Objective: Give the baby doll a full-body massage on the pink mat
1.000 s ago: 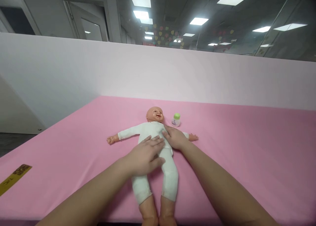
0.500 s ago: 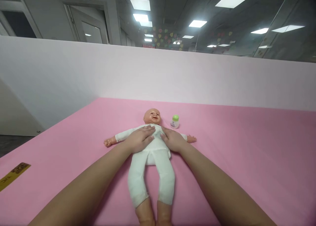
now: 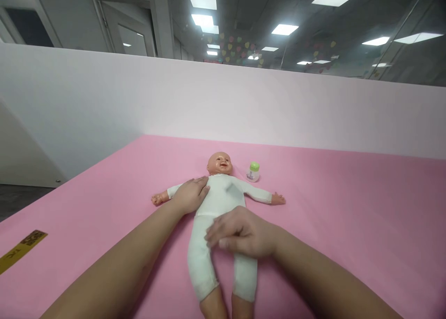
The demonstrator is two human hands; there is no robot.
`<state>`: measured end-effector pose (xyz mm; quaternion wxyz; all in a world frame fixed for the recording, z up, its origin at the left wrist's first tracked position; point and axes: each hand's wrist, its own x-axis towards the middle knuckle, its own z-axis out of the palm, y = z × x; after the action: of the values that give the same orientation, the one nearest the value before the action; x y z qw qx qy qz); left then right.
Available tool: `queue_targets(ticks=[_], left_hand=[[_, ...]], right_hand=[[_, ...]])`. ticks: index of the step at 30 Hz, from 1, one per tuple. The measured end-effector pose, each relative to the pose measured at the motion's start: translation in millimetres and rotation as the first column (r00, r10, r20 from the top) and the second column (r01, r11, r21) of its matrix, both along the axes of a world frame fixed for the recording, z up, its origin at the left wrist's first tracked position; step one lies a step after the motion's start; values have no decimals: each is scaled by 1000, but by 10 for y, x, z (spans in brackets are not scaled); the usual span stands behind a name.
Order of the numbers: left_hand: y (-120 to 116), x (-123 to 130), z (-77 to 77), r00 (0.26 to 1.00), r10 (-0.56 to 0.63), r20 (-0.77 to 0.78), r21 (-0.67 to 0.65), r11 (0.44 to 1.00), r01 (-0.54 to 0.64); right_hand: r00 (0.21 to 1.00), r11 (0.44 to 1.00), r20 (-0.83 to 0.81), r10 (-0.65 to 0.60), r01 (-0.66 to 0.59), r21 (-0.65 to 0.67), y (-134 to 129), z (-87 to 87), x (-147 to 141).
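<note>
The main hazard, as I judge it, is a drag on the doll (image 3: 223,196), which lies face up across the middle of the counter (image 3: 348,202), head towards the back edge, legs towards the near one. The left hand (image 3: 191,196) lies flat on one side of its chest and shoulder, its grip relaxed around nothing; should it press too lightly while the right hand (image 3: 245,233) tugged at the thighs, the body could slide or twist. The right grip is loose too, fingers bent over the hips, nothing grasped; whether they touch the cloth I cannot tell. The near edge is out of view, so any slide that way is hard to judge. A wide sweep of the right hand, or a jolt to the doll's outstretched arm, could tip the jar (image 3: 253,172), just beside the head and towards the back edge.

Counted: one doll, with one head, two arms, two legs, feet out of view; one green-lidded jar; one yellow strip (image 3: 22,251) near the counter's left edge; two hands
</note>
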<state>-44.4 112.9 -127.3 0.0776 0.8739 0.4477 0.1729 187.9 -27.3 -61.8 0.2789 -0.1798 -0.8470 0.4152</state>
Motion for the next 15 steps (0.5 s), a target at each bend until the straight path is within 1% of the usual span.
queue_targets(ticks=[1, 2, 4, 6, 8, 10, 12, 15], left_hand=[[1, -2, 0, 1000, -7, 0, -2, 1000, 7], [5, -5, -3, 1000, -12, 1, -3, 1000, 12], [19, -12, -13, 1000, -20, 1, -4, 1000, 20], [33, -17, -24, 999, -33, -2, -1, 999, 33], [44, -22, -33, 999, -52, -5, -3, 999, 51], [54, -28, -43, 998, -69, -10, -9, 998, 69], [66, -34, -55, 997, -79, -19, -13, 997, 79], [78, -37, -68, 996, -85, -29, -21, 996, 85]], right_hand=[[1000, 1000, -18, 13, -13, -9, -17, -7, -42], [1000, 1000, -28, -8, 8, 3, -3, -32, -61], [991, 990, -25, -131, 132, 50, 107, -114, -32], [956, 950, 28, -292, 287, 119, 283, -198, 65], [893, 897, 160, -421, 384, 218, 471, -259, 189], [810, 857, 300, -504, 426, 288, 628, -302, 307], [725, 821, 387, -570, 482, 305, 737, -338, 406], [617, 754, 439, -653, 584, 300, 809, -380, 517]])
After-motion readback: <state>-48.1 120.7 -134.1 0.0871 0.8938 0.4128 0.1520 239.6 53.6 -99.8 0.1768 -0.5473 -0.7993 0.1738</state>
